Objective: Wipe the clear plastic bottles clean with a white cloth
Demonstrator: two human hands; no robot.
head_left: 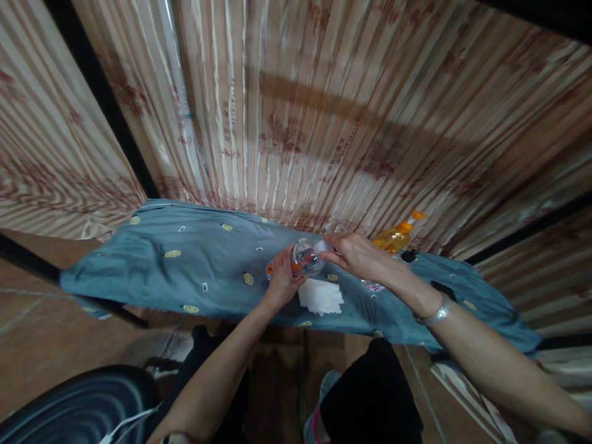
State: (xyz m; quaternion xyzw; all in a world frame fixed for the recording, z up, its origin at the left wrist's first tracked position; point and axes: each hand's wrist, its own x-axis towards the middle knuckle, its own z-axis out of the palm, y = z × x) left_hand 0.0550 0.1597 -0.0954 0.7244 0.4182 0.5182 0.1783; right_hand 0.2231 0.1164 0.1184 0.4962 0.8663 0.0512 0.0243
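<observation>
My left hand grips a small clear bottle with an orange band, held on its side above a table covered with a blue patterned cloth. My right hand closes its fingers on the bottle's far end, where a pale cap shows. A white folded tissue lies on the cloth just below the hands. A silver bangle circles my right wrist.
An orange pump bottle stands at the table's back edge, with a small black object beside it. Striped curtains hang behind. A dark round stool sits at the lower left on the brown floor. My legs show below the table.
</observation>
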